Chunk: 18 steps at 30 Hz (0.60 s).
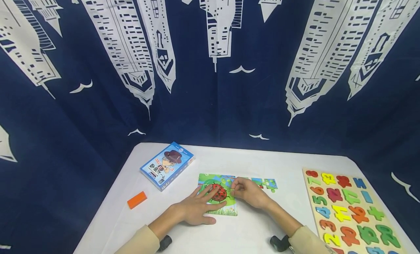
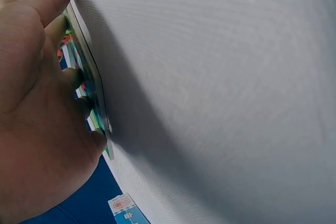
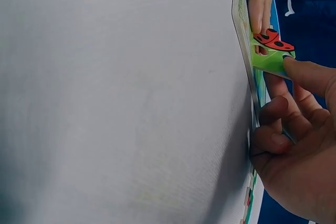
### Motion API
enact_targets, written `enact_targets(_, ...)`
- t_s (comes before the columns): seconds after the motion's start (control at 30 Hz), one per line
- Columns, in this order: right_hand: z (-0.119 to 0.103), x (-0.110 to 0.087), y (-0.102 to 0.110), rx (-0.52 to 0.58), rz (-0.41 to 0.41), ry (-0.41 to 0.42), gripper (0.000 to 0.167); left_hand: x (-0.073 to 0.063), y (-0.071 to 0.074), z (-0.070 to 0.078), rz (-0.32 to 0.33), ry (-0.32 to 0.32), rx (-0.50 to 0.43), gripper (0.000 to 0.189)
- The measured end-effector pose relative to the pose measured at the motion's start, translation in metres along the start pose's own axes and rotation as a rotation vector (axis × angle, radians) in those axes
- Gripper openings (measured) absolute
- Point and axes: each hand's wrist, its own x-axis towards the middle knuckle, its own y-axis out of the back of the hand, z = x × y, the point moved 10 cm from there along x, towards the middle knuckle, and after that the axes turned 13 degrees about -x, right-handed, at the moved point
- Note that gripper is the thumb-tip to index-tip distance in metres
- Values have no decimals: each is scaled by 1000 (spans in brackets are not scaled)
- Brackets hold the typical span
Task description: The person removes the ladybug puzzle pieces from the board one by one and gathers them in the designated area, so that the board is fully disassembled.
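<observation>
Pzl (image 1: 223, 193) ctr tbl (image 1: 246, 232) | pcs (image 1: 270, 183) R of pzl | box (image 1: 167, 166) back-L | num board (image 1: 338, 223) far R

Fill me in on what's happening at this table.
A person is working on a ladybug puzzle. Their left hand rests spread across it, while the right hand has a piece in its grip, over the puzzle's right side. More loose pieces lie to the puzzle's right.

The puzzle piece (image 3: 270, 63) I pinched looked like smooth card, as did the puzzle board (image 1: 231, 210); the table (image 1: 249, 228) was matt, the box (image 1: 168, 165) smooth cardboard, the number board (image 1: 328, 186) plain wood, the backdrop (image 1: 213, 108) creased cloth.
</observation>
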Motion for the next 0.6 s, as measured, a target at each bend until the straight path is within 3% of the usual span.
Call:
enact_targets(0.17,-6,-4,5,9,1,0,14,0,-1,0,-2,2,-4,62)
enact_targets(0.33,17,0,8,35,6,-41,17,1,-1,0,-4,5,-12,62)
enact_targets(0.6,44,-10,32,69,-3,-105,19,0,-1,0,0,-3,-19,61)
